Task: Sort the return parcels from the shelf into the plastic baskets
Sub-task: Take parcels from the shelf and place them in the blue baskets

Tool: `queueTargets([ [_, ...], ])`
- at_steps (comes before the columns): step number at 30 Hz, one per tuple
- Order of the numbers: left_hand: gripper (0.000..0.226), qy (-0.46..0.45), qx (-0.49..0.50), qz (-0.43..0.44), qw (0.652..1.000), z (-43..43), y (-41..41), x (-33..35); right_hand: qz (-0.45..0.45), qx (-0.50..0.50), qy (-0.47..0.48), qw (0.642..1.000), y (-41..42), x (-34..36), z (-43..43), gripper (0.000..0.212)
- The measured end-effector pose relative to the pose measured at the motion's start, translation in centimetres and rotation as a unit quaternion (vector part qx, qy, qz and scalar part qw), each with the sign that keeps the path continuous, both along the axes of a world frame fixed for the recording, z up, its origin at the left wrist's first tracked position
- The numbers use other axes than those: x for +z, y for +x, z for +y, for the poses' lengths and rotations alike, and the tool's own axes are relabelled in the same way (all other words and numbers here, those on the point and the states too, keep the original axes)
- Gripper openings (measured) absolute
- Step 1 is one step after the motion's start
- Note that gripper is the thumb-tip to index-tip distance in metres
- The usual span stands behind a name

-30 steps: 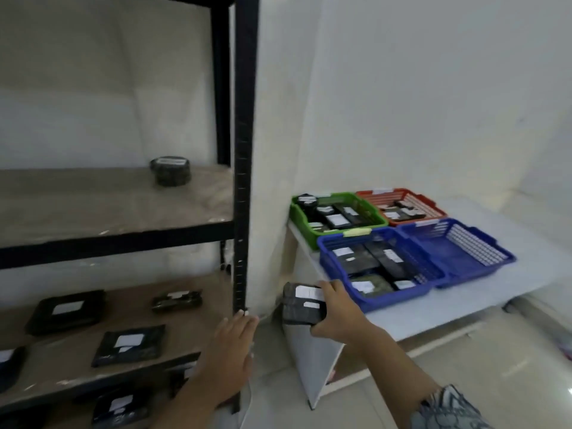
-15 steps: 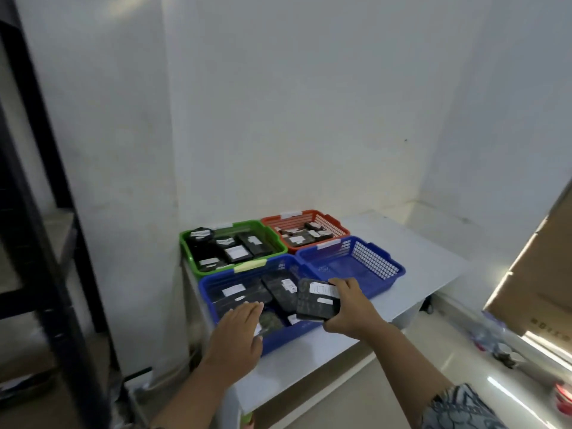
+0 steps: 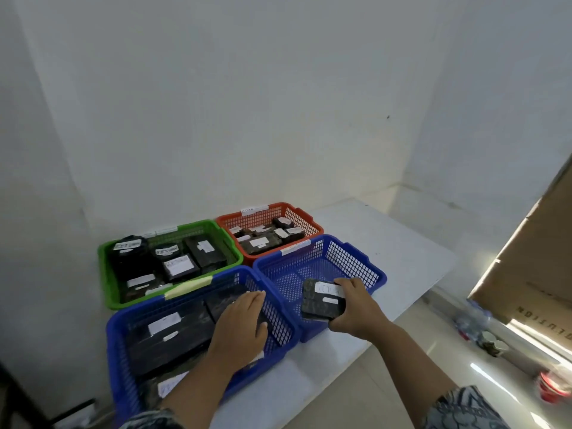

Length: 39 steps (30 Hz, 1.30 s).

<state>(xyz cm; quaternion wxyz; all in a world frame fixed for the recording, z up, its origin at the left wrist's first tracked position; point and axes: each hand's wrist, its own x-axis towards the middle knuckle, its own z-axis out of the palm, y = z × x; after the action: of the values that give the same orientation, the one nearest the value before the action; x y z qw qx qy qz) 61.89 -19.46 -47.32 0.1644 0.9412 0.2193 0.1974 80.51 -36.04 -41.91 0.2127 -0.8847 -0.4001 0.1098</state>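
Moved: right hand (image 3: 356, 308), grip closed round flat black plastic-wrapped parcel (image 3: 322, 300), now over empty blue mesh plastic basket (image 3: 340, 255); left hand (image 3: 240, 328) flat, open; next, likely release below grip.

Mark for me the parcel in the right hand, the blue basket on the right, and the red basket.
held parcel (image 3: 314, 305): head view, dark top face left of its labels.
right blue basket (image 3: 349, 258): head view, far mesh wall.
red basket (image 3: 272, 213): head view, back mesh wall.
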Motion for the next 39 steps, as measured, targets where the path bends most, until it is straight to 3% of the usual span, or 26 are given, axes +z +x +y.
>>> queueTargets([
  [10,0.062,-0.117,0.125,-0.009,0.985,7.0,11.4,-2.7,0.008,0.040,-0.084,0.996,11.7,-3.3,6.4,0.094],
  [19,0.064,-0.183,0.270,0.004,0.945,7.7,15.8,-5.6,0.044,0.209,-0.170,0.962,16.1,-8.7,9.2,0.090],
  [26,0.057,-0.193,0.315,-0.035,0.929,6.7,16.8,-6.3,0.066,0.339,-0.176,0.922,16.9,-11.7,10.2,0.093],
  [32,0.055,-0.190,0.333,-0.034,0.923,6.6,16.9,-6.4,0.020,0.444,-0.154,0.883,17.9,-13.1,10.3,0.106],
  [35,0.055,-0.185,0.342,-0.031,0.921,6.5,17.1,-6.0,0.077,0.449,-0.161,0.875,18.6,-12.7,10.8,0.107],
  [39,0.055,-0.177,0.356,-0.027,0.917,6.4,17.1,-6.0,0.136,0.447,-0.157,0.870,18.9,-12.7,11.5,0.092],
])
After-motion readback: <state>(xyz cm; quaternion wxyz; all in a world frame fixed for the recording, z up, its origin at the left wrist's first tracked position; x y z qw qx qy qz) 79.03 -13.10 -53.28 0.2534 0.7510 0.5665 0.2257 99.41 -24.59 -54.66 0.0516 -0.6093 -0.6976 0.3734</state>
